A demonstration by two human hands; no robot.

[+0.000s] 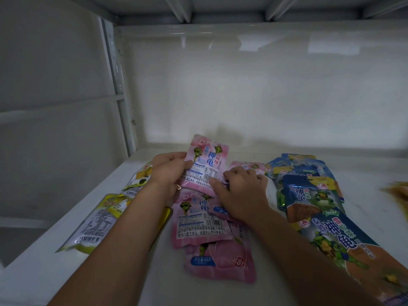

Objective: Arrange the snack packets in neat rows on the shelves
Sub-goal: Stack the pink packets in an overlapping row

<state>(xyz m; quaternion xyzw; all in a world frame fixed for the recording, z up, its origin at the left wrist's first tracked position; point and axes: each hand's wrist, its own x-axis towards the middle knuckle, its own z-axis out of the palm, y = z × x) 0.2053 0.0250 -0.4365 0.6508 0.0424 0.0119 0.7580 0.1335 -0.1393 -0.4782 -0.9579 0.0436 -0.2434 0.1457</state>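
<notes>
Our left hand (169, 171) pinches a pink packet (202, 166) tilted up off the shelf (254, 155), at twelve o'clock of the pink row; right hand (240, 191) presses flat. Light, floppy, slick film; its edge seams look the best grip.

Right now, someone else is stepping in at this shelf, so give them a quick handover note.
Left hand grips a raised pink packet at its left edge.
Right hand lies on the pink pile mid-shelf, fingers curled at a packet's edge.
Yellow packets lie left, blue packets right, all on the white shelf.
Done: colours roughly grouped.
Left: straighten each group into neat rows.
</notes>
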